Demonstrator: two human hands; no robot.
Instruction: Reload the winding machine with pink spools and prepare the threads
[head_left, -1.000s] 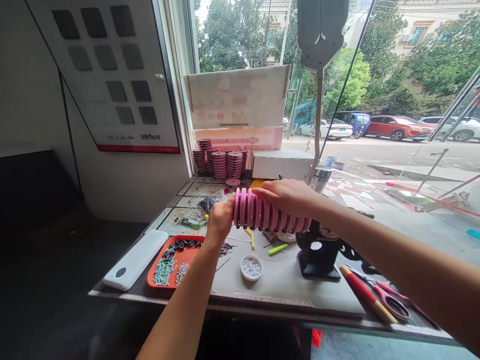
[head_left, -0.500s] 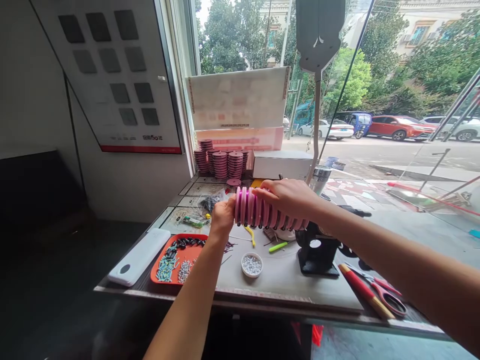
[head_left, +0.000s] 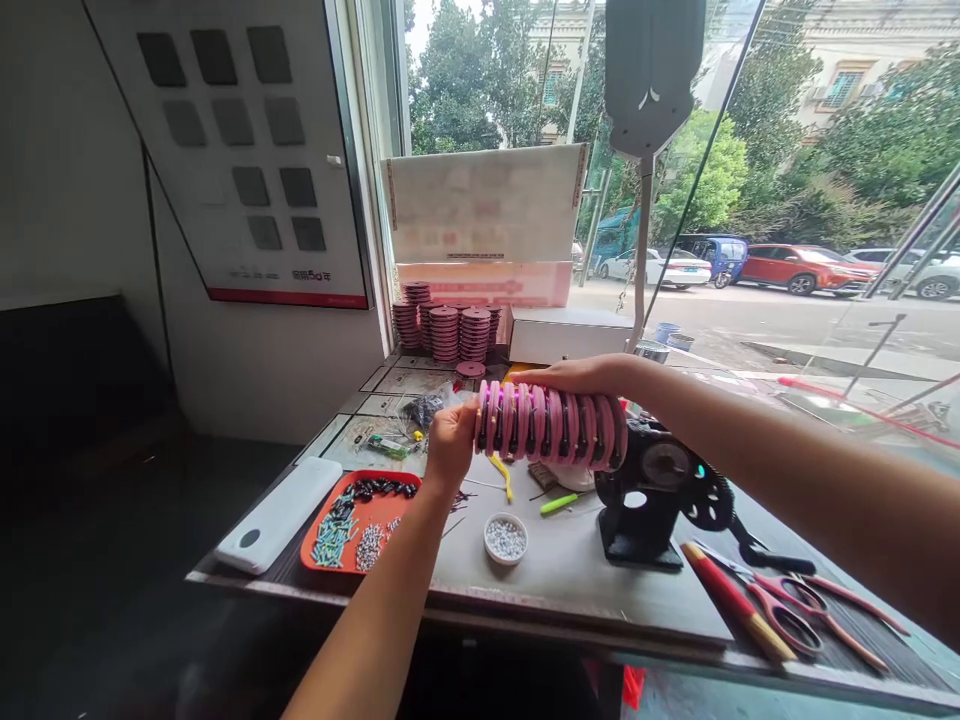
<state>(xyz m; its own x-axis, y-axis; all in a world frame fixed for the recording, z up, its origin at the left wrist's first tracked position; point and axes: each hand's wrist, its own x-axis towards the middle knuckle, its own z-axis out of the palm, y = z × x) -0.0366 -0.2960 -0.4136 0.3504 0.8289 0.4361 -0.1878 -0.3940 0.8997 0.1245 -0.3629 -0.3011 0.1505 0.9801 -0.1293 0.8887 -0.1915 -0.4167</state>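
Note:
A row of pink spools [head_left: 551, 428], set side by side with dark strips across their rims, lies level above the table. My left hand [head_left: 452, 440] is closed on its left end. My right hand [head_left: 581, 376] rests flat along the top, its fingers stretched out and their tips partly hidden behind the spools. The row's right end meets a black hand-crank winder [head_left: 645, 490]; whether it is fixed there I cannot tell. Below stands a small white bowl [head_left: 505, 539] of pale beads. An orange tray [head_left: 306, 545] holds small black, teal and silvery parts.
More pink spools [head_left: 444, 335] are stacked at the back by a white box [head_left: 566, 335]. A white power bank-like block [head_left: 279, 515] lies at left. A green-handled tool [head_left: 559, 504], a yellow tool [head_left: 501, 478], scissors [head_left: 787, 610] and a red-and-tan stick [head_left: 739, 610] lie about.
The row has rolled away from me, bringing its dark strips round to the front. My right hand has slid back and flattened over the top; more of the crank winder shows.

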